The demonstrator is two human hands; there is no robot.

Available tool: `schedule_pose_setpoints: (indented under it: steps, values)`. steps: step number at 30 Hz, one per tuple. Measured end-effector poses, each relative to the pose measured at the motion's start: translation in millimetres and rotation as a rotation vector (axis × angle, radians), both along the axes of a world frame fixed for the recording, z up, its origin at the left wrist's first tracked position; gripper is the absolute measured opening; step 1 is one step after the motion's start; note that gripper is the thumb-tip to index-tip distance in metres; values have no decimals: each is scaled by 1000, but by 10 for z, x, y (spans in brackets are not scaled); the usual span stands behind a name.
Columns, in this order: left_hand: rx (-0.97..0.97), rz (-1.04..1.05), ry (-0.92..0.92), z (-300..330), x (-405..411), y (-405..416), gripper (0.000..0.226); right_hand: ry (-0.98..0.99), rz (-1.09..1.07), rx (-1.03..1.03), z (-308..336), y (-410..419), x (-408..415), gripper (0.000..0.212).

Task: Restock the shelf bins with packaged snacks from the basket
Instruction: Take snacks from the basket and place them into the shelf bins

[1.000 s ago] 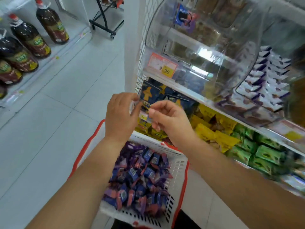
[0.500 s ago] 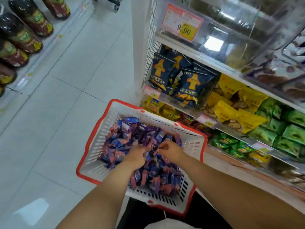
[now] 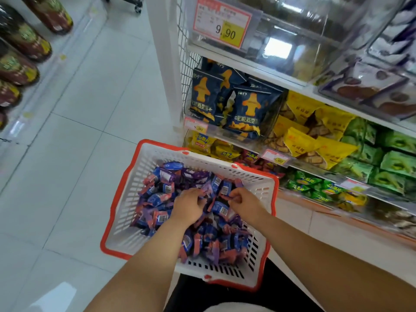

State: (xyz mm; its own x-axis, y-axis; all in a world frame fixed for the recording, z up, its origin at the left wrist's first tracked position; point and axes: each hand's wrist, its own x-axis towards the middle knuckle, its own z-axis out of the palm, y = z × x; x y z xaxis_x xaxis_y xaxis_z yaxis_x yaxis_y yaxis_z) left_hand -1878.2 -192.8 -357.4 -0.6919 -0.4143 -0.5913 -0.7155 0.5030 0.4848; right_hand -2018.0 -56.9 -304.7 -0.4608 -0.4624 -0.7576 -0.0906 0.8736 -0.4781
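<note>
A white basket with a red rim (image 3: 126,194) sits low in front of me, heaped with several small blue, purple and red snack packets (image 3: 162,194). Both my hands are down in the pile. My left hand (image 3: 188,207) curls its fingers around packets near the middle of the heap. Beside it, my right hand (image 3: 244,203) pinches a packet between thumb and fingers. Clear shelf bins (image 3: 297,48) stand above on the right, one with a 9.90 price tag (image 3: 221,22).
The shelf unit on the right holds dark blue bags (image 3: 245,111), yellow bags (image 3: 315,134) and green bags (image 3: 396,163). Large dark bottles (image 3: 22,39) line a low shelf at the far left. Pale floor tiles (image 3: 90,109) stretch between the two.
One second ago both hands were raised at the shelf bins. They have dropped into the basket and closed on packets; the view has tilted down.
</note>
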Motion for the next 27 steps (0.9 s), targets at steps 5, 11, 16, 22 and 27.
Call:
schedule_pose_setpoints:
  steps: [5,11,16,22,27]
  values:
    - [-97,-69,301,625,-147,-252,18,233,456,-161,305,-300,-82,67]
    - [65,32,408,1352,-259,-502,17,230,558,-187,806,-764,-306,47]
    - [451,468,603,1832,-302,-627,38,14,167,-406,1272,-885,-500,19]
    - [362,533,751,2268,-465,-726,36,-6,18,-611,1857,-935,-608,22]
    - [187,410,921,2831,-714,-916,42,221,13,-746,2427,-1048,-765,20]
